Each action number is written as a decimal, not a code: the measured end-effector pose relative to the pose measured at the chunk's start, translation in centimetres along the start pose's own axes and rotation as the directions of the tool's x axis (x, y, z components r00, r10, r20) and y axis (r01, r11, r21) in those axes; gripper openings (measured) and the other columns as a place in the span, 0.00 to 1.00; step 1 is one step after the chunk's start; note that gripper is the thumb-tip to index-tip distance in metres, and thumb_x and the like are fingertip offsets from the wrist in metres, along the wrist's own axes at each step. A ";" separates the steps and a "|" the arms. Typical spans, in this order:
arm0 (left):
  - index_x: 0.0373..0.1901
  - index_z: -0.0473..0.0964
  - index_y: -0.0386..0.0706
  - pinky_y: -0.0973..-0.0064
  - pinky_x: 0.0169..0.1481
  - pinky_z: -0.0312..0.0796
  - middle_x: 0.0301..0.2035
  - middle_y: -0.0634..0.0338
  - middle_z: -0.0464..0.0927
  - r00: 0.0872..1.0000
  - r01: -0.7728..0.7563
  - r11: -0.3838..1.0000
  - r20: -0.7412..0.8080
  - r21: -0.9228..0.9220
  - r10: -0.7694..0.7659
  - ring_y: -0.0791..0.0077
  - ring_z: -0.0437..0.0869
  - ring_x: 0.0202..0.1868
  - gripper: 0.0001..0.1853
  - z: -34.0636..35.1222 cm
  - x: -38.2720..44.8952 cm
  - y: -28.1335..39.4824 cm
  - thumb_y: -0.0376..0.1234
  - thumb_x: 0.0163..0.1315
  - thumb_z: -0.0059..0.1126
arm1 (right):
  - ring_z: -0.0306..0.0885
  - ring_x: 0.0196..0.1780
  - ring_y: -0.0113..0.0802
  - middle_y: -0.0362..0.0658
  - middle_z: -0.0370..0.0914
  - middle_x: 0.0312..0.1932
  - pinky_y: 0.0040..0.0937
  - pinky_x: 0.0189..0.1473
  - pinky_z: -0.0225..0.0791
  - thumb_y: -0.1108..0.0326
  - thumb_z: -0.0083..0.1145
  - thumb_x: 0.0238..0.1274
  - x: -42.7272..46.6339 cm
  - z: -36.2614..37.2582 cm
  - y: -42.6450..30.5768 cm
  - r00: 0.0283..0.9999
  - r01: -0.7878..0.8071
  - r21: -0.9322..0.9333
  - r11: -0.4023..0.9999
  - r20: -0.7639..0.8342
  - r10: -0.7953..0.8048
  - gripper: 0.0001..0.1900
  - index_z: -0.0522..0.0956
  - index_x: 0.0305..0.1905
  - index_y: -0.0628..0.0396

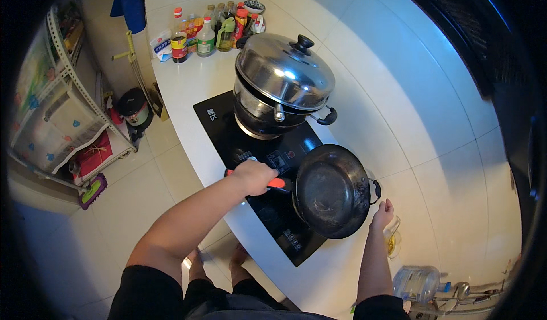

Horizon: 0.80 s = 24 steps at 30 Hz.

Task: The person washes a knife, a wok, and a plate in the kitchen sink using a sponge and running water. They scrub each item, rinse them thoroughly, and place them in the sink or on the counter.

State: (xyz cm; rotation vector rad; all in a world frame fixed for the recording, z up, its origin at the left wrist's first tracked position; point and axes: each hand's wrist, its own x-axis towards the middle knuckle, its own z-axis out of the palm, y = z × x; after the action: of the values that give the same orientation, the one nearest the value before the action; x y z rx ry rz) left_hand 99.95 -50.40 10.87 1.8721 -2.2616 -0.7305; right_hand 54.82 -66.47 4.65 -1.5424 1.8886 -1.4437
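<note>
My left hand (255, 177) is closed around the orange-red handle of a dark frying pan (331, 192). The pan is over the lower right part of a black induction cooktop (230, 142), and its inside shows no food. My right hand (383, 214) is just below the pan's small black side handle (376, 192), with a narrow gap between them; its fingers are curled, and whether they hold anything cannot be seen. A large steel pot with a domed lid (284, 70) stands on the cooktop's far part, the lid sitting tilted.
Sauce bottles (205, 38) and a white packet (161, 46) stand at the counter's far end. A glass container with yellow liquid (392, 244) lies beyond my right hand, near a large clear water bottle (416, 283). Tiled wall borders the right; a metal shelf (68, 63) stands left.
</note>
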 end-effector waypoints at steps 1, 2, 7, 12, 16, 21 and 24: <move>0.38 0.73 0.47 0.62 0.40 0.71 0.29 0.56 0.79 1.000 0.001 1.000 -0.023 0.016 0.000 0.58 0.81 0.35 0.14 0.5 -0.2 -0.4 0.34 0.47 0.59 | 0.69 0.31 0.23 0.39 0.73 0.31 0.21 0.33 0.65 0.72 0.49 0.62 -3.1 0.5 -3.5 0.980 0.174 -0.037 0.984 -0.089 -0.177 0.07 0.74 0.42 0.61; 0.37 0.73 0.46 0.62 0.39 0.71 0.29 0.56 0.79 0.999 0.011 0.999 -0.051 0.034 -0.010 0.58 0.81 0.34 0.14 1.1 -0.5 -1.1 0.35 0.47 0.60 | 0.69 0.33 0.23 0.39 0.73 0.32 0.20 0.34 0.64 0.72 0.48 0.62 -6.6 0.8 -6.7 0.977 0.214 0.017 0.977 0.002 -0.214 0.07 0.74 0.41 0.61; 0.46 0.72 0.45 0.64 0.49 0.66 0.37 0.57 0.77 0.931 -0.137 0.985 -0.325 0.105 0.164 0.60 0.75 0.43 0.24 0.5 -1.7 -0.8 0.41 0.47 0.64 | 0.72 0.32 0.24 0.40 0.75 0.29 0.22 0.34 0.68 0.72 0.55 0.57 -25.8 1.4 -14.4 0.664 0.032 0.177 0.984 0.732 -0.153 0.12 0.73 0.47 0.61; 0.50 0.71 0.44 0.64 0.49 0.65 0.37 0.55 0.75 0.789 -0.264 0.944 -0.608 -0.197 0.094 0.61 0.74 0.42 0.24 0.8 -10.9 -2.2 0.38 0.50 0.61 | 0.76 0.44 0.37 0.51 0.76 0.41 0.31 0.45 0.68 0.57 0.54 0.58 -27.4 15.1 -11.0 0.636 -0.167 -0.240 0.956 0.715 0.291 0.22 0.70 0.53 0.61; 0.43 0.75 0.43 0.63 0.49 0.68 0.35 0.54 0.78 0.770 0.017 0.886 -0.559 -0.463 -0.307 0.58 0.76 0.39 0.16 12.3 -23.4 -8.2 0.34 0.51 0.57 | 0.66 0.58 0.51 0.59 0.68 0.53 0.46 0.58 0.59 0.47 0.42 0.61 -24.9 22.9 -11.1 0.624 0.405 -0.606 0.685 0.731 0.278 0.28 0.66 0.57 0.58; 0.36 0.74 0.39 0.61 0.47 0.68 0.33 0.51 0.76 0.620 0.640 0.593 -0.126 -0.489 -0.774 0.53 0.75 0.40 0.15 29.4 -46.4 -10.7 0.32 0.44 0.60 | 0.63 0.60 0.53 0.62 0.66 0.54 0.52 0.60 0.54 0.50 0.36 0.64 -25.2 26.3 -10.9 0.530 0.654 -0.599 0.463 0.799 0.285 0.26 0.64 0.58 0.56; 0.34 0.74 0.39 0.63 0.41 0.71 0.27 0.53 0.77 0.403 0.871 0.305 0.207 -0.385 -0.891 0.55 0.77 0.35 0.14 36.0 -55.8 -9.5 0.29 0.41 0.59 | 0.64 0.58 0.54 0.62 0.67 0.53 0.52 0.59 0.55 0.50 0.36 0.64 -25.6 25.3 -10.9 0.554 0.653 -0.616 0.441 0.785 0.275 0.25 0.64 0.59 0.56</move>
State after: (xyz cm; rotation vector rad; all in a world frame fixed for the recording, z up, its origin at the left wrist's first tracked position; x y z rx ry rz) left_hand 107.46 11.85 -13.01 2.7033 -0.6324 -1.1398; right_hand 89.22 -56.10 -6.31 -2.3497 1.7790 0.6018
